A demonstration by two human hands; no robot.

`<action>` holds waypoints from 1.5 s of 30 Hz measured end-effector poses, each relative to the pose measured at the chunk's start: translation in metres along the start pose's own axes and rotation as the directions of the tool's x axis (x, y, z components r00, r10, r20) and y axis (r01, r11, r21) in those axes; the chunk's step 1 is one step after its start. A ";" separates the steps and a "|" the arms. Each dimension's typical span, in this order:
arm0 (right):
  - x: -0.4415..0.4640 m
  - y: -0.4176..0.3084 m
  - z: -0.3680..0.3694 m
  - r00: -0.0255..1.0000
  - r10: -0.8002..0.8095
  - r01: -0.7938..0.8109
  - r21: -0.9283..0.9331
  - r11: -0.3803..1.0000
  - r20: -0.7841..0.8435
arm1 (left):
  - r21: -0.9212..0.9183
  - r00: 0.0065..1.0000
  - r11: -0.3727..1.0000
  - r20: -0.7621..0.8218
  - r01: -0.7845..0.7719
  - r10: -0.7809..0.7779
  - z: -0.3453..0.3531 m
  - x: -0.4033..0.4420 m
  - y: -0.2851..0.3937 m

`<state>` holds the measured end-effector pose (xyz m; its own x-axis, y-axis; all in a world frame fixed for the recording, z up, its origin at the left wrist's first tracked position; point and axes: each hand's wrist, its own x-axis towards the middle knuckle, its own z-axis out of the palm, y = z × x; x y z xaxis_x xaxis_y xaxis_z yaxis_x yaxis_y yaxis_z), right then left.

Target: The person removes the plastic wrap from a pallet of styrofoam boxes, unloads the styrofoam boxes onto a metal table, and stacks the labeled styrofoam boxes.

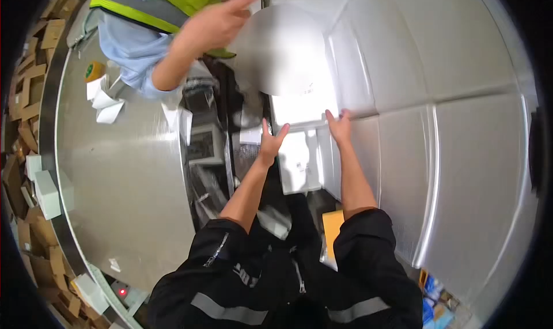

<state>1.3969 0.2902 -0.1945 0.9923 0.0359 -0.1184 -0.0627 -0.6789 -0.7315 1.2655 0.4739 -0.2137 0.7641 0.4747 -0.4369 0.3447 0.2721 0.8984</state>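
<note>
My left hand (272, 142) is at the middle of the view, thumb and fingers apart, by the left side of a bright white box (299, 108). On that box's right side is my right hand (340, 126), its fingers spread near the grey panelled wall (397, 121). Both hands are at the near edge of the box; whether they press on it is unclear. Nearer to me, below the hands, lies another white surface (299, 165) with shadows across it. A blurred, pale round shape covers part of the white area farther away.
A co-worker's arm (164, 70) reaches in at upper left, one finger pointing. A metal table (121, 185) on the left bears crumpled paper (106, 101) and a tape roll (94, 71). Cartons (34, 87) pile up beyond it. A yellow envelope (332, 231) lies by my right forearm.
</note>
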 end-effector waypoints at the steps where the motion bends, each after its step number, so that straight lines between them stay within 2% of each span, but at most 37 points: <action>1: 0.019 -0.003 0.016 0.997 -0.065 0.064 -0.056 0.996 -0.031 | -0.132 0.977 0.978 -0.115 0.164 -0.180 0.003 0.016 0.024; 2: 0.026 -0.004 0.024 0.997 -0.070 0.068 0.099 0.993 0.017 | -0.134 0.983 0.985 -0.129 0.110 -0.127 0.004 0.032 0.034; 3: 0.029 0.015 0.033 0.992 -0.088 0.065 0.241 0.968 0.089 | -0.178 0.995 0.979 0.028 0.096 -0.093 0.006 0.049 0.028; 4: 0.031 0.020 0.040 0.997 -0.068 0.069 0.046 0.997 -0.019 | -0.233 0.987 0.969 0.155 0.087 -0.052 0.004 0.066 0.018; 6: 0.023 0.006 0.033 0.994 -0.017 -0.014 0.291 0.957 0.104 | 0.286 0.948 0.919 -0.090 -0.270 0.307 0.011 0.090 -0.032; 7: 0.009 -0.001 0.032 0.989 -0.047 0.001 0.315 0.949 0.140 | 0.092 0.983 0.984 -0.088 -0.154 0.162 0.004 0.094 -0.044; 8: 0.002 0.000 0.037 0.993 -0.043 0.019 0.208 0.978 0.110 | -0.118 1.000 0.993 -0.031 -0.011 0.007 -0.004 0.071 -0.027; 10: -0.051 -0.025 0.021 0.997 -0.073 0.068 0.113 0.991 0.039 | -0.131 0.994 0.991 0.109 0.004 0.011 -0.034 0.029 -0.014; 11: -0.075 -0.032 0.016 0.991 -0.132 0.133 0.094 0.987 -0.014 | -0.098 0.984 0.988 0.115 -0.123 0.134 -0.050 0.003 -0.010; 12: -0.118 -0.038 -0.026 0.994 -0.077 0.058 0.215 0.975 0.080 | -0.045 0.955 0.967 0.152 -0.252 0.256 -0.052 -0.054 0.004; 13: -0.157 -0.045 -0.042 0.998 -0.056 0.059 0.147 0.987 -0.025 | -0.057 0.968 0.978 0.146 -0.200 0.207 -0.061 -0.099 0.015; 15: -0.224 -0.083 -0.090 0.998 -0.068 0.069 0.162 0.984 -0.008 | 0.034 0.991 0.997 0.113 -0.072 0.068 -0.085 -0.192 0.063; 16: -0.243 -0.108 -0.115 0.999 -0.037 0.040 0.159 0.987 -0.023 | -0.170 0.976 0.984 0.215 0.056 -0.018 -0.102 -0.241 0.103; 17: -0.269 -0.134 -0.137 0.990 -0.055 0.035 0.159 0.987 0.126 | 0.053 0.982 0.994 0.167 -0.093 0.083 -0.120 -0.279 0.114; 18: -0.289 -0.164 -0.157 0.966 -0.067 0.027 0.161 0.987 0.248 | -0.052 0.994 0.998 0.099 -0.034 0.039 -0.130 -0.319 0.138; 20: -0.305 -0.227 -0.173 0.839 -0.269 0.282 0.046 0.958 0.472 | -0.304 0.996 0.952 -0.059 0.048 -0.069 -0.152 -0.387 0.159; 21: -0.311 -0.239 -0.165 0.799 -0.328 0.327 0.095 0.940 0.503 | -0.434 0.983 0.900 -0.147 0.038 -0.112 -0.164 -0.410 0.159; 23: -0.321 -0.257 -0.130 0.698 -0.436 0.399 0.198 0.895 0.567 | -0.351 0.954 0.935 -0.255 0.060 -0.157 -0.201 -0.437 0.142; 26: -0.333 -0.307 -0.032 0.301 -0.727 0.526 0.529 0.666 0.617 | -0.207 0.771 0.977 -0.614 0.047 -0.167 -0.258 -0.451 0.113; 27: -0.326 -0.298 -0.009 0.227 -0.767 0.519 0.592 0.617 0.600 | -0.047 0.699 0.999 -0.715 -0.019 -0.020 -0.248 -0.444 0.100; 29: -0.315 -0.279 0.053 -0.024 -0.921 0.673 0.688 0.272 0.389 | 0.283 0.557 0.958 -0.788 -0.050 0.262 -0.248 -0.418 0.089; 30: -0.341 -0.302 0.118 -0.153 -0.934 0.727 0.677 0.115 0.323 | 0.328 0.562 0.935 -0.753 -0.131 0.343 -0.317 -0.409 0.112; 31: -0.361 -0.346 0.197 -0.170 -0.729 0.397 0.723 0.565 0.663 | 0.403 0.548 0.892 -0.708 -0.206 0.446 -0.380 -0.382 0.130; 32: -0.363 -0.377 0.257 -0.125 -0.806 0.405 0.771 0.491 0.579 | 0.466 0.510 0.878 -0.733 -0.105 0.450 -0.445 -0.360 0.098; 33: -0.385 -0.416 0.298 -0.197 -0.957 0.719 0.695 0.007 0.214 | 0.272 0.372 0.939 -0.866 -0.212 0.335 -0.514 -0.347 0.043; 34: -0.410 -0.486 0.333 -0.048 -0.882 0.721 0.627 0.294 0.469 | 0.205 0.182 0.929 -0.946 -0.309 0.269 -0.560 -0.311 0.079; 35: -0.425 -0.540 0.356 0.043 -0.905 0.782 0.550 0.294 0.423 | 0.376 -0.197 0.925 -0.912 -0.061 0.358 -0.614 -0.282 0.090; 36: -0.440 -0.579 0.360 0.134 -0.881 0.679 0.606 0.415 0.453 | 0.512 -0.510 0.849 -0.769 -0.131 0.385 -0.691 -0.279 0.071; 37: -0.458 -0.591 0.379 0.212 -0.946 0.751 0.578 0.318 0.246 | 0.586 -0.607 0.810 -0.638 0.015 0.473 -0.736 -0.269 0.039; 38: -0.460 -0.608 0.365 0.122 -0.923 0.561 0.742 0.368 0.366 | 0.633 -0.648 0.760 -0.520 0.145 0.556 -0.709 -0.249 0.106; 39: -0.459 -0.606 0.358 0.035 -0.939 0.552 0.777 0.304 0.343 | 0.638 -0.544 0.763 -0.605 0.107 0.582 -0.680 -0.240 0.148; 40: -0.442 -0.597 0.328 -0.252 -0.908 0.492 0.852 0.178 0.335 | 0.274 -0.220 0.838 -0.884 0.472 0.413 -0.641 -0.227 0.184; 41: -0.421 -0.566 0.310 -0.164 -0.948 0.475 0.864 0.166 0.273 | 0.056 0.006 0.522 -0.995 0.851 0.097 -0.540 -0.164 0.235; 42: -0.398 -0.548 0.300 -0.115 -0.981 0.460 0.883 0.086 0.156 | 0.146 0.124 0.496 -0.989 0.856 0.076 -0.508 -0.144 0.210; 43: -0.363 -0.514 0.285 0.063 -0.972 0.452 0.861 0.232 0.228 | 0.309 0.346 0.943 -0.904 0.121 0.252 -0.487 -0.130 0.174; 44: -0.322 -0.469 0.264 0.222 -0.936 0.411 0.844 0.344 0.274 | 0.135 0.325 0.697 -0.812 -0.704 0.485 -0.469 -0.109 0.146; 45: -0.283 -0.437 0.248 0.406 -0.892 0.478 0.785 0.394 0.201 | 0.125 0.426 0.818 -0.803 -0.562 0.416 -0.428 -0.088 0.135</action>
<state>1.1172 0.7582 -0.0077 0.4373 0.7671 0.4694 0.3663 0.3247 -0.8720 1.0109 0.8273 -0.0732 0.0311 0.9879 0.1520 -0.0791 -0.1492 0.9856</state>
